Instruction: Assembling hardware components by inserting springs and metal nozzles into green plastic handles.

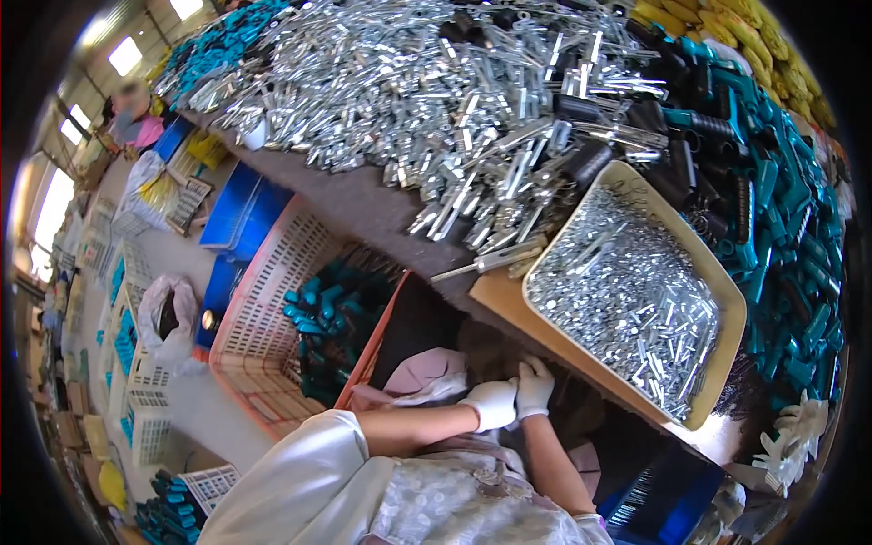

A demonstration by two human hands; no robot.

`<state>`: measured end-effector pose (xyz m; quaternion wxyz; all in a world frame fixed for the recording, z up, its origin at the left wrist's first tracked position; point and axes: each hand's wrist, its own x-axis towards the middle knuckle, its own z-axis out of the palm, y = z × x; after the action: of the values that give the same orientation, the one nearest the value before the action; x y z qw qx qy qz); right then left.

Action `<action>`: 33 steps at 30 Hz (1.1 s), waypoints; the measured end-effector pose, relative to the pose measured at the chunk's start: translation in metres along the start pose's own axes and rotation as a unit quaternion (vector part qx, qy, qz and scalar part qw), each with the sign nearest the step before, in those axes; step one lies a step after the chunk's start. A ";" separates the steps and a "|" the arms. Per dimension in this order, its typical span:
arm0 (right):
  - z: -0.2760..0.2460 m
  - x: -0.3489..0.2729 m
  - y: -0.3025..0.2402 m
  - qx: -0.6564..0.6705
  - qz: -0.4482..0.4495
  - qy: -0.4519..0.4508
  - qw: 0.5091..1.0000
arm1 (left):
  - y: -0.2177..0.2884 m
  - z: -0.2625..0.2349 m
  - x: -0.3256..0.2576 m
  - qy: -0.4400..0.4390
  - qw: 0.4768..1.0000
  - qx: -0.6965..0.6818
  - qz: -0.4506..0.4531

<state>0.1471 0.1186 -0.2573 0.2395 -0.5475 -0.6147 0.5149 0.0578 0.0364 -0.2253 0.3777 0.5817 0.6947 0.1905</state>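
Note:
Both of my hands wear white gloves and are close together over my lap, below the bench edge. My left hand (pixel 491 404) comes in from the left with its fingers curled in toward the other hand. My right hand (pixel 535 388) is bent closed beside it, knuckles up. Whatever lies between the fingers is hidden. Just beyond, on the bench edge, a cream tray (pixel 738 331) full of small shiny metal pins and fittings rests on a brown board (pixel 498 295). A pink cloth (pixel 425 371) lies just left of my hands.
A large heap of metal tubes (pixel 363 91) covers the bench. Teal handles (pixel 804 263) pile up at right, near white gloves (pixel 799 431). Left of me stands a pink plastic basket (pixel 259 282) holding teal handles. Blue bins (pixel 241 209) are behind it; another blue bin (pixel 668 500) stands lower right.

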 end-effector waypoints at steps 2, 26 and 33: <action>-0.020 -0.003 -0.013 0.083 -0.012 -0.059 0.995 | 0.009 -0.027 0.001 -0.055 0.998 0.006 0.015; -0.042 -0.033 0.049 -0.038 0.097 -0.143 0.984 | -0.197 -0.230 -0.147 0.263 0.946 0.123 -0.146; -0.044 -0.037 0.052 -0.119 0.040 -0.141 0.982 | -0.241 -0.171 -0.072 0.050 0.916 0.225 -0.329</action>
<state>0.2174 0.0940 -0.2781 0.0629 -0.5183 -0.6765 0.5194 -0.2273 -0.0630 -0.2635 0.2433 0.3799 0.8891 -0.0771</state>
